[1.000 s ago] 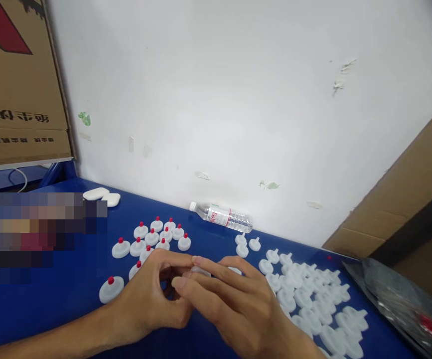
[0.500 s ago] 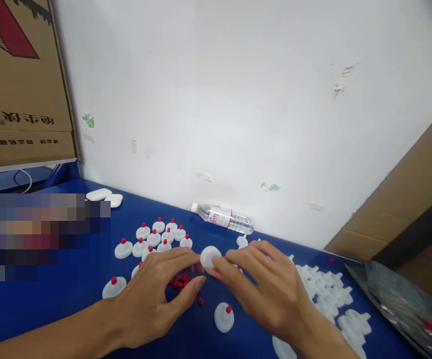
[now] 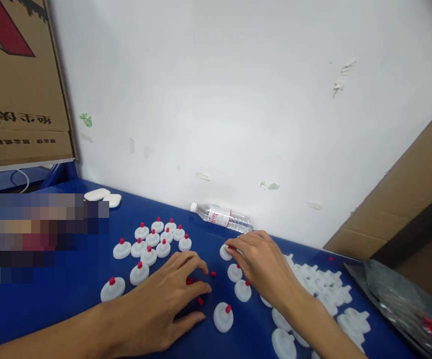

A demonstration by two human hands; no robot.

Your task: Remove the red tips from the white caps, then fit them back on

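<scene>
My left hand (image 3: 163, 301) hovers over the small red caps (image 3: 189, 281), its fingers spread and bent with nothing seen between them; it partly hides the pile. With thumb and fingers closed, my right hand (image 3: 262, 264) grips a round white plastic disc (image 3: 225, 253) by its red-capped tip, low at the table. Two more red-capped discs (image 3: 242, 290) sit just below it. Nearer me lies another capped disc (image 3: 223, 319). Loose red caps (image 3: 213, 274) lie between my hands.
A group of capped discs (image 3: 149, 256) stands at the left. Bare white discs (image 3: 283, 344) and clustered white pieces (image 3: 324, 289) lie at the right. A water bottle (image 3: 221, 217) rests against the wall. Cardboard (image 3: 398, 199) and a plastic bag (image 3: 406, 304) border the right side.
My right hand has carried the white disc right and down to the table, away from my left hand. The disc now shows a red cap. My left hand has spread its fingers over the caps.
</scene>
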